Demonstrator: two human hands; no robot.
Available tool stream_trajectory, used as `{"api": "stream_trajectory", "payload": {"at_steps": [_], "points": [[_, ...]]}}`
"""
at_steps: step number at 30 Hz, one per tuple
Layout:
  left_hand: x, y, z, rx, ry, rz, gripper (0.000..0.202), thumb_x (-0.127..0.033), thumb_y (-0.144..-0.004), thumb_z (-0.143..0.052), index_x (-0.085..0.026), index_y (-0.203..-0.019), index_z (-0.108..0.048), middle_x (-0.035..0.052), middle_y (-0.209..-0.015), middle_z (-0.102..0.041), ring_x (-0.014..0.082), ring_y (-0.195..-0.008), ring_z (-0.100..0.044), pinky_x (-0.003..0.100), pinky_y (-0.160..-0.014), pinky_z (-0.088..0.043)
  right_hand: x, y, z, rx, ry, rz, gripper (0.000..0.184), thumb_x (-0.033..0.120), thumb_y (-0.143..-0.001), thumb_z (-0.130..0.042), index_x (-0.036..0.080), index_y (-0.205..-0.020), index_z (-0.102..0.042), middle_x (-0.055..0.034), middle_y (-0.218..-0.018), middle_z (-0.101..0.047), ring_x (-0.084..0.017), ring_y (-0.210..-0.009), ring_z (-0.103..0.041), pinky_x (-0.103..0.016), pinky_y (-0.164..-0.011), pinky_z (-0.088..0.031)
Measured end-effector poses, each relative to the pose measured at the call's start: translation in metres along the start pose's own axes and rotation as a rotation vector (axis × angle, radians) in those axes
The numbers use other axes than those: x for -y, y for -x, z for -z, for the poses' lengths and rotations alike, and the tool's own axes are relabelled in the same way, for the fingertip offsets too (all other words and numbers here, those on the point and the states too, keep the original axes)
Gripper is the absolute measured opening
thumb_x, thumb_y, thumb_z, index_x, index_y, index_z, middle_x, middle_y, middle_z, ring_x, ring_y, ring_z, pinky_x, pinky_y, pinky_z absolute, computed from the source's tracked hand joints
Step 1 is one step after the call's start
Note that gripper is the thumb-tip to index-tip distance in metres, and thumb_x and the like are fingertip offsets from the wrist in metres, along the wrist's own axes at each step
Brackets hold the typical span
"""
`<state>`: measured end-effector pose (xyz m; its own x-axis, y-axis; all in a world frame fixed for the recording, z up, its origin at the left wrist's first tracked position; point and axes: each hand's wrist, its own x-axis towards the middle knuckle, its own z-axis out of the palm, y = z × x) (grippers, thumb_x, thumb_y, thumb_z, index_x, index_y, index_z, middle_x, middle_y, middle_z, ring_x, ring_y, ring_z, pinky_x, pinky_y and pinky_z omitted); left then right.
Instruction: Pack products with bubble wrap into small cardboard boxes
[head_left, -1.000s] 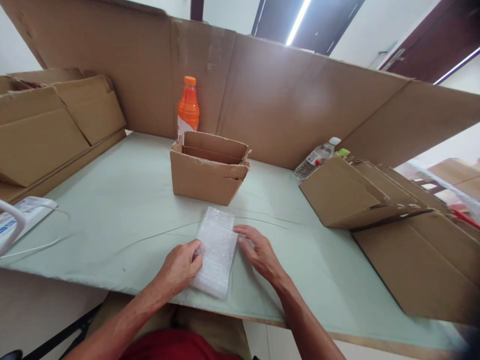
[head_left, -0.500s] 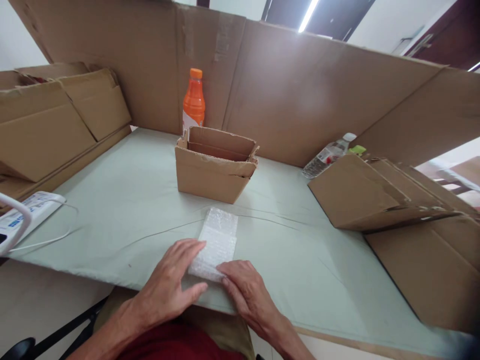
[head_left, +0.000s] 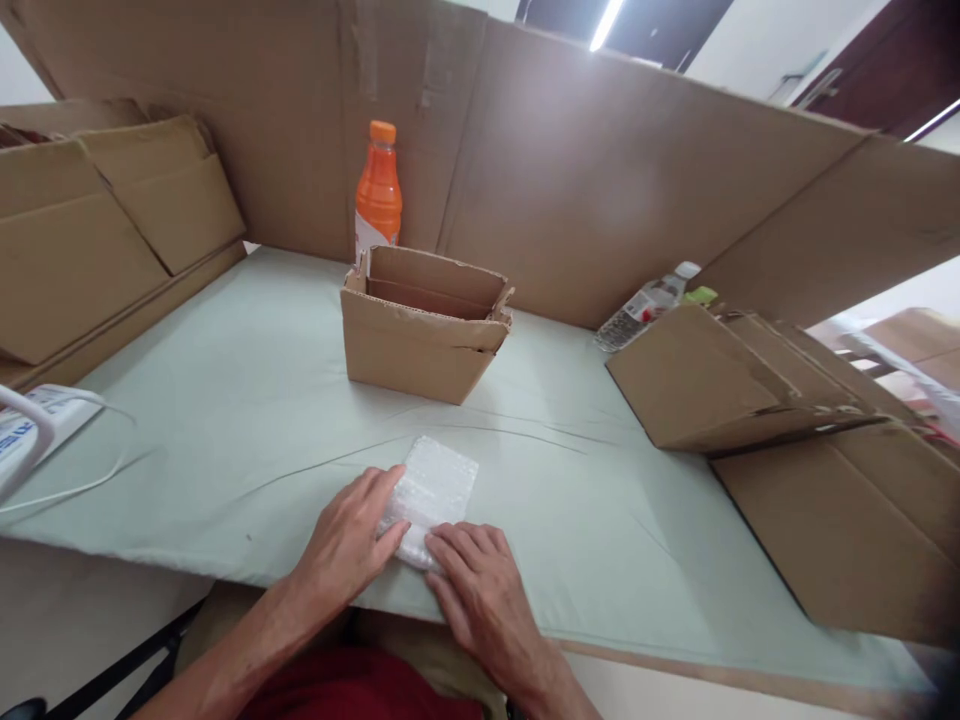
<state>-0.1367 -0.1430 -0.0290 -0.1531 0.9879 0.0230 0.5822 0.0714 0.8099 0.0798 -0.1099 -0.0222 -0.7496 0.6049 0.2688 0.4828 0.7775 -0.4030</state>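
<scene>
A piece of clear bubble wrap (head_left: 439,480), folded into a small flat pad, lies on the table near its front edge. My left hand (head_left: 349,540) holds the pad's left side, with its thumb on the near left part and its fingers along the edge. At the near right corner, my right hand (head_left: 476,575) grips the folded end, fingers on top and thumb beside it. Whether anything is wrapped inside cannot be made out. Beyond the pad stands an open-topped cardboard box (head_left: 412,340).
An orange drink bottle (head_left: 379,195) stands behind the box. A clear water bottle (head_left: 649,305) leans at the right rear beside cardboard boxes (head_left: 697,380). More cardboard (head_left: 82,240) stands at left, near a white power strip (head_left: 45,420) with a cable. A cardboard wall (head_left: 600,170) closes the back.
The bubble wrap has become shorter, its far flap no longer sticking out. My left thumb has moved in onto the wrap. The view has shifted slightly.
</scene>
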Motion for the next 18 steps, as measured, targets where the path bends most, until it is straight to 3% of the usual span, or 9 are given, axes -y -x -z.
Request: {"api": "stream_trajectory", "payload": {"at_steps": [2, 4, 6, 8, 10, 13, 16, 18], "points": [[0.005, 0.009, 0.000, -0.141, 0.187, 0.113, 0.055, -0.037, -0.083, -0.059, -0.020, -0.135, -0.051, 0.0117, -0.118, -0.063, 0.0250, -0.101, -0.063, 0.042, -0.087, -0.053, -0.006, -0.007, -0.006, -0.093, -0.138, -0.124, 0.024, 0.016, -0.095, -0.049, 0.021, -0.111, -0.066, -0.0082, -0.099, -0.074, -0.023, -0.087, -0.065, -0.039, -0.079, -0.049], [0.005, 0.019, -0.002, -0.184, 0.495, 0.287, 0.067, -0.044, -0.080, -0.063, -0.019, -0.140, -0.043, 0.0145, -0.123, -0.060, 0.0257, -0.103, -0.064, 0.042, -0.085, -0.055, -0.010, -0.012, -0.009, -0.143, -0.369, -0.319, 0.020, 0.026, -0.096, -0.052, 0.021, -0.109, -0.067, -0.0069, -0.094, -0.074, -0.021, -0.082, -0.066, -0.034, -0.075, -0.051], [0.000, 0.026, -0.006, -0.114, 0.814, 0.412, 0.081, -0.043, -0.076, -0.068, -0.017, -0.145, -0.033, 0.0177, -0.131, -0.058, 0.0283, -0.114, -0.062, 0.043, -0.091, -0.054, -0.008, -0.014, -0.011, -0.113, -0.635, -0.483, 0.022, 0.036, -0.096, -0.055, 0.020, -0.106, -0.067, -0.0053, -0.089, -0.072, -0.018, -0.077, -0.065, -0.028, -0.069, -0.052], [-0.008, 0.029, -0.011, -0.019, 1.000, 0.486, 0.091, -0.041, -0.072, -0.071, -0.016, -0.148, -0.028, 0.0176, -0.131, -0.059, 0.0287, -0.121, -0.059, 0.042, -0.098, -0.050, -0.002, -0.013, -0.011, -0.039, -0.854, -0.547, 0.027, 0.042, -0.095, -0.056, 0.019, -0.103, -0.066, -0.0038, -0.083, -0.071, -0.017, -0.072, -0.064, -0.025, -0.063, -0.051], [-0.016, 0.027, -0.015, 0.002, 1.038, 0.530, 0.093, -0.041, -0.069, -0.071, -0.015, -0.148, -0.029, 0.0143, -0.125, -0.063, 0.0266, -0.120, -0.059, 0.038, -0.100, -0.048, 0.001, -0.009, -0.008, 0.010, -0.909, -0.533, 0.027, 0.043, -0.095, -0.056, 0.019, -0.102, -0.067, -0.0040, -0.083, -0.071, -0.017, -0.071, -0.064, -0.026, -0.063, -0.051], [-0.022, 0.023, -0.016, -0.048, 0.989, 0.521, 0.094, -0.042, -0.069, -0.071, -0.016, -0.149, -0.030, 0.0106, -0.117, -0.067, 0.0245, -0.111, -0.062, 0.036, -0.097, -0.049, -0.006, -0.001, 0.002, -0.090, -0.656, -0.456, 0.026, 0.041, -0.090, -0.062, 0.021, -0.106, -0.069, -0.0097, -0.108, -0.072, -0.024, -0.100, -0.066, -0.036, -0.086, -0.054], [-0.022, 0.023, -0.018, -0.039, 0.924, 0.439, 0.094, -0.038, -0.069, -0.073, -0.015, -0.149, -0.030, 0.0110, -0.119, -0.067, 0.0240, -0.105, -0.064, 0.035, -0.093, -0.050, -0.021, -0.002, 0.013, -0.146, -0.508, -0.430, 0.055, 0.048, -0.083, -0.070, 0.024, -0.132, -0.060, -0.0139, -0.140, -0.057, -0.031, -0.126, -0.055, -0.046, -0.102, -0.047], [-0.019, 0.025, -0.023, -0.032, 0.863, 0.379, 0.089, -0.034, -0.068, -0.072, -0.016, -0.147, -0.034, 0.0113, -0.125, -0.064, 0.0229, -0.101, -0.065, 0.034, -0.090, -0.052, -0.027, -0.010, 0.017, -0.062, -0.620, -0.422, 0.078, 0.058, -0.076, -0.074, 0.023, -0.142, -0.050, -0.0150, -0.141, -0.056, -0.031, -0.122, -0.057, -0.045, -0.099, -0.049]]}}
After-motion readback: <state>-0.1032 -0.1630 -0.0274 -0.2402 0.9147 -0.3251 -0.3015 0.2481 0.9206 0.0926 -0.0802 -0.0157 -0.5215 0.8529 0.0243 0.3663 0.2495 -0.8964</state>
